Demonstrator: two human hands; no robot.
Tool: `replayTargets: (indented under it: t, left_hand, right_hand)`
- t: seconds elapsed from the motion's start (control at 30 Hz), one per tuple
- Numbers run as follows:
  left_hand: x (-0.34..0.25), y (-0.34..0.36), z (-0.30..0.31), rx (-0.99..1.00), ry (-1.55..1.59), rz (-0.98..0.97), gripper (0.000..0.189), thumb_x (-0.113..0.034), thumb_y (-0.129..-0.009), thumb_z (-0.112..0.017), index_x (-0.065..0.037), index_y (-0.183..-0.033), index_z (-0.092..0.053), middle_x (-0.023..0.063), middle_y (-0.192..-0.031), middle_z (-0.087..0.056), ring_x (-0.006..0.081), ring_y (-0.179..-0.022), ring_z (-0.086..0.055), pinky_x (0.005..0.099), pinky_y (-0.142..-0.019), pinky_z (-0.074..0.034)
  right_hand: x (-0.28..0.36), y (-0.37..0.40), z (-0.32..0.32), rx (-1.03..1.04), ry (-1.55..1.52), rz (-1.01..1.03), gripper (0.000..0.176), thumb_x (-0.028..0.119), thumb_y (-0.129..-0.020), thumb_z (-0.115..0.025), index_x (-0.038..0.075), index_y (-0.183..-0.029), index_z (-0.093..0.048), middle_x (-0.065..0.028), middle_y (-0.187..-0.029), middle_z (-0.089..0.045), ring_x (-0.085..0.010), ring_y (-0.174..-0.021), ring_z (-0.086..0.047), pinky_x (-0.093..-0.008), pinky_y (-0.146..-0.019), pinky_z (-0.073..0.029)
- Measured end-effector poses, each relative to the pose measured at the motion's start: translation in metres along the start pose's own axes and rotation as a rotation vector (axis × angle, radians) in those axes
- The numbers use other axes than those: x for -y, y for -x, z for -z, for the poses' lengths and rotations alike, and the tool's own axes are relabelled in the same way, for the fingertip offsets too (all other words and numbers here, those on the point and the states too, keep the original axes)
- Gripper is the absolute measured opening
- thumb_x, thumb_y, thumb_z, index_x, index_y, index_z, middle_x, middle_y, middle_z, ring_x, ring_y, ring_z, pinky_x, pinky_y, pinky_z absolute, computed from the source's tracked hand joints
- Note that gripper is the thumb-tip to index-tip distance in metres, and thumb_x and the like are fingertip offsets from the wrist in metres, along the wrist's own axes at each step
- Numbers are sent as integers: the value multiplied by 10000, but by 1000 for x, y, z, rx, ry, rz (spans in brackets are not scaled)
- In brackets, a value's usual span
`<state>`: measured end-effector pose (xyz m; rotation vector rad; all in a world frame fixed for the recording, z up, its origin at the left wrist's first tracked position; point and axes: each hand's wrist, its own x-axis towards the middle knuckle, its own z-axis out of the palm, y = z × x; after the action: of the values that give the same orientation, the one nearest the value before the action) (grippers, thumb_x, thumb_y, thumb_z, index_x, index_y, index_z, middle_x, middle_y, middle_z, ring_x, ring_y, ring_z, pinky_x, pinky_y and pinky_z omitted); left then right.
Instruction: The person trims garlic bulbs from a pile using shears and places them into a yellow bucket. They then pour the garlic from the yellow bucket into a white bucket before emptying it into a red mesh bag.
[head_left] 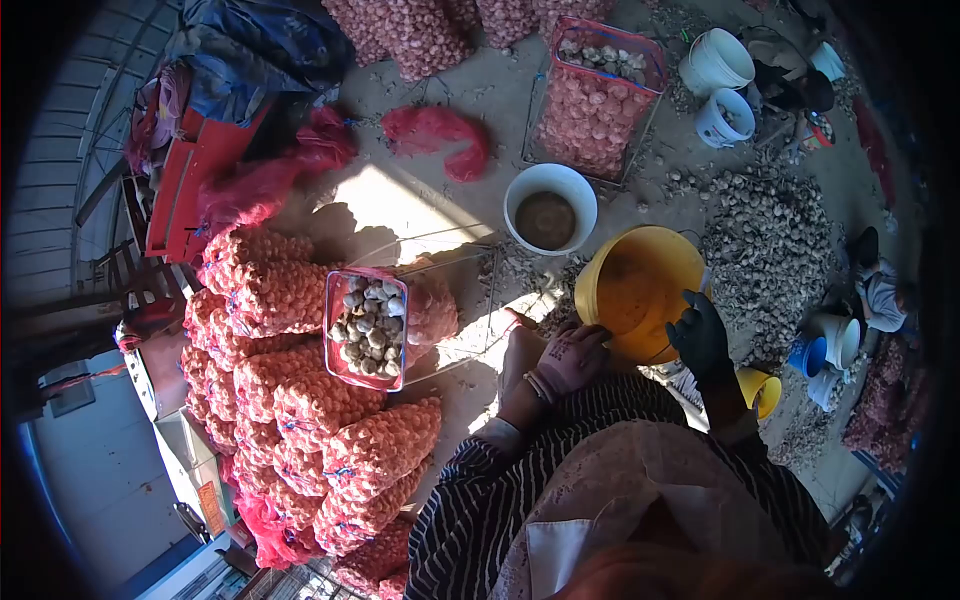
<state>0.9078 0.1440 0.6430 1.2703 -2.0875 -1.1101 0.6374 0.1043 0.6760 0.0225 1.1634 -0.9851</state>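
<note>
A large yellow bucket [655,262] is tilted in front of me, with its mouth facing up toward me and a brownish, stained inside. Wearing a pinkish-purple glove, my left hand [572,358] is closed at the near-left edge of the bucket. My right hand [697,335], in a dark glove, has its fingers curled over the right rim. Just beyond the bucket stands a white bucket [510,205] with a dark brown inside. A red mesh sack [428,305] on a metal frame stands to the left, its open mouth showing garlic bulbs [370,328].
Stacked filled mesh sacks [300,400] take up the left side. Another framed sack [590,125] stands at the back. A heap of garlic [770,235] covers the floor at right, near a seated person [882,295] and several buckets. Empty red netting [440,135] lies behind.
</note>
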Motion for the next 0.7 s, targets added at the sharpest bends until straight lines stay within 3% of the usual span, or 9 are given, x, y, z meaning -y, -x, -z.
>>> replayTargets:
  t: [0.07, 0.17, 0.2, 0.23, 0.3, 0.37, 0.53, 0.67, 0.7]
  left_hand:
    - [37, 29, 13, -84, -99, 230, 392, -248, -845, -586, -110, -1211, -567, 139, -1245, -557, 345, -1113, -533, 451, -968, -396]
    - [109, 103, 22, -275, -222, 602, 503, -352, -844, -590, -100, -1273, -520, 159, -1271, -528, 340, -1172, -486, 454, -980, -373]
    - [128, 124, 29, -373, -274, 709, 527, -365, -843, -593, -88, -1284, -508, 178, -1289, -509, 355, -1179, -478, 460, -987, -369]
    - [145, 146, 40, -472, -328, 815, 552, -378, -843, -595, -75, -1294, -496, 198, -1306, -491, 371, -1187, -470, 465, -993, -365]
    - [191, 191, 63, -688, -255, 934, 600, -389, -844, -603, -40, -1313, -471, 231, -1320, -467, 393, -1207, -448, 463, -1013, -356]
    - [208, 211, 96, -833, -311, 1217, 650, -404, -846, -609, -20, -1341, -437, 242, -1360, -422, 391, -1253, -413, 438, -1036, -349]
    - [298, 250, 150, -1234, 35, 1334, 768, -467, -823, -625, -36, -1402, -360, 240, -1414, -346, 379, -1295, -374, 417, -1048, -349]
    - [305, 187, 186, -1169, 61, 1878, 931, -599, -764, -613, -185, -1491, -204, 215, -1428, -345, 402, -1299, -359, 460, -1095, -241]
    - [358, 215, 156, -1242, 37, 1485, 1007, -672, -742, -593, -196, -1505, -139, 164, -1465, -320, 409, -1346, -283, 505, -1112, -184]
  right_hand:
    - [-1, -8, 24, -26, 24, 90, 199, 256, -936, -544, 129, -1090, -554, 61, -652, -361, -88, -565, -395, -326, -637, -405]
    - [4, -30, 77, -132, 55, 142, 244, 192, -949, -493, 99, -1170, -535, 41, -689, -353, -89, -620, -404, -314, -728, -459]
    - [-4, -27, 71, 92, 607, 401, 269, 183, -941, -512, 97, -1195, -532, 40, -694, -378, -96, -623, -425, -331, -742, -459]
    - [10, -45, 133, -55, 425, 337, 300, 194, -926, -542, 107, -1213, -537, 38, -687, -409, -112, -610, -448, -357, -779, -457]
    - [27, -39, 115, -321, 63, 168, 151, 241, -928, -559, 161, -1048, -605, 57, -635, -467, -110, -542, -465, -330, -738, -471]
    - [37, -42, 128, -321, 76, 145, 146, 240, -924, -562, 156, -1040, -591, 56, -639, -454, -104, -549, -461, -345, -763, -457]
    - [38, -34, 139, -418, 152, 87, 75, 256, -908, -570, 183, -921, -582, 60, -636, -431, -98, -538, -428, -361, -763, -434]
    - [27, -33, 148, -514, 227, 84, 94, 253, -875, -614, 175, -926, -600, 36, -694, -466, -121, -594, -454, -359, -751, -424]
    - [24, -40, 155, -517, 242, 83, 94, 253, -875, -614, 175, -926, -600, 36, -694, -466, -121, -594, -454, -359, -751, -424]
